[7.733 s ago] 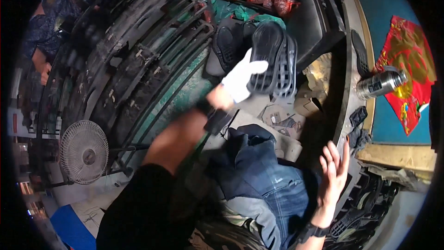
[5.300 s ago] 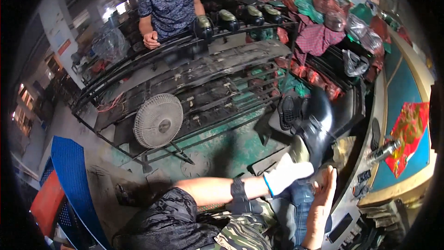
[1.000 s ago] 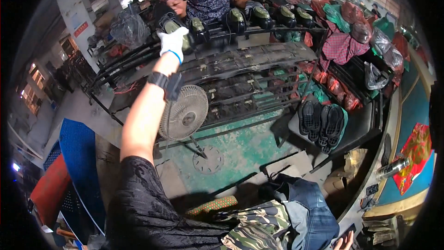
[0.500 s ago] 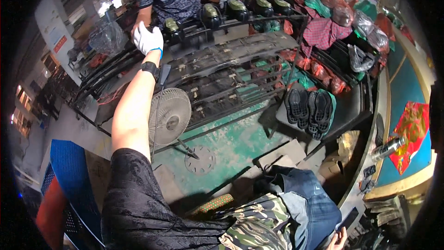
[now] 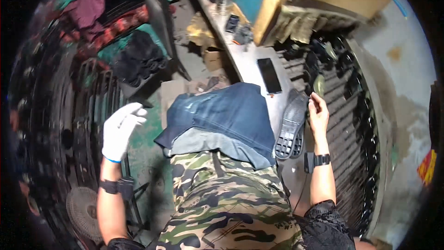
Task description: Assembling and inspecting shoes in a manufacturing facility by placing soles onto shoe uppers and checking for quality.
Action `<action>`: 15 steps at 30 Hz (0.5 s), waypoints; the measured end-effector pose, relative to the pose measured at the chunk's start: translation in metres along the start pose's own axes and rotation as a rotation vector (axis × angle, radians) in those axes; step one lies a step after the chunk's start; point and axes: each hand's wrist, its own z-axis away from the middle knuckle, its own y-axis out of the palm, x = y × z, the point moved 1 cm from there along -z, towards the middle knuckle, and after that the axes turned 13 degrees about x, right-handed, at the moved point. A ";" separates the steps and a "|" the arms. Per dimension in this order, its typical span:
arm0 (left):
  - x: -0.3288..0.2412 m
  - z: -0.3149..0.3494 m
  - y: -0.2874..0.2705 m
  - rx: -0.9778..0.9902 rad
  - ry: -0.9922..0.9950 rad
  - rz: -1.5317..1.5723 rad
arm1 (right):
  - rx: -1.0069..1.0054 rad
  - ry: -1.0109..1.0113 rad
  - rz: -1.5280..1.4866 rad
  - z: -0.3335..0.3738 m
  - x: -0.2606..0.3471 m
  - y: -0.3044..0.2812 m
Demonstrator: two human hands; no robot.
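Head view: the white-gloved left hand (image 5: 121,132) is out beside the blue cloth (image 5: 222,111), its grip half wide, nothing seen in it. The bare right hand (image 5: 319,113) is near a green-toed shoe (image 5: 319,85); its fingers are bent, but one cannot tell if they hold anything. Black soles (image 5: 291,125) lie on the tabletop (image 5: 252,60), just beside that hand. A bumping arm might knock them off.

L gloved fingers (image 5: 132,109) half-curled; R bare fingers (image 5: 318,99) nr blk soles (image 5: 289,127); phone (image 5: 269,76) on bench (image 5: 285,70) nr denim (image 5: 222,113).
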 end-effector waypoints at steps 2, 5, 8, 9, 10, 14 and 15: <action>0.019 -0.018 0.057 0.084 -0.073 0.194 | -0.120 0.059 0.035 -0.008 -0.030 -0.027; 0.036 -0.031 0.123 0.198 -0.141 0.354 | -0.179 0.157 0.121 -0.026 -0.075 -0.061; 0.037 -0.044 0.153 0.239 -0.206 0.215 | -0.125 0.314 -0.011 -0.059 -0.129 -0.067; 0.033 -0.046 0.154 0.230 -0.216 0.219 | -0.110 0.377 -0.014 -0.071 -0.133 -0.061; 0.037 -0.045 0.153 0.192 -0.205 0.285 | -0.059 0.380 -0.113 -0.082 -0.140 -0.054; 0.049 -0.039 0.147 0.121 -0.186 0.381 | 0.075 0.505 -0.150 -0.101 -0.136 -0.033; 0.051 -0.039 0.148 0.119 -0.181 0.368 | 0.083 0.520 -0.105 -0.101 -0.130 -0.034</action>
